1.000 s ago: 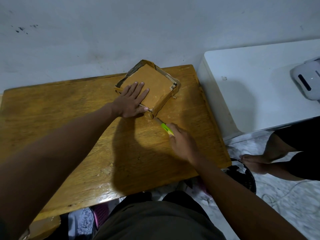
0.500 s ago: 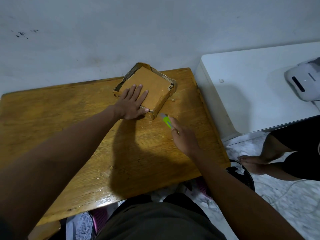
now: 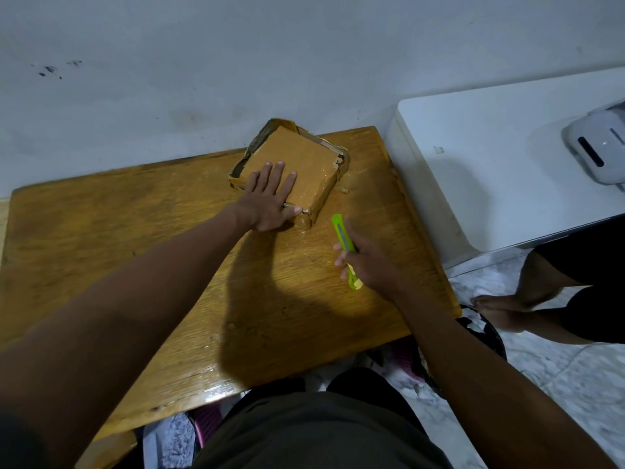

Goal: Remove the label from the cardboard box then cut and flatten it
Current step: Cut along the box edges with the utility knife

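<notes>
- Table (image 3: pixel 101 248) of varnished wood carries the work, its far edge at a grey wall.
- Left hand (image 3: pixel 267 201) stays flat on the cardboard box (image 3: pixel 304 164), fingers straight and spread, thumb along the near edge.
- Cardboard box lies at the table's far edge, unmoved, its torn sides standing round the top face.
- Right hand (image 3: pixel 368 262), fingers curled round the green utility knife (image 3: pixel 345 245), has drawn back from the box corner; the knife now points away, apart from the cardboard.
- White cabinet (image 3: pixel 473 164) stands right of the table.
</notes>
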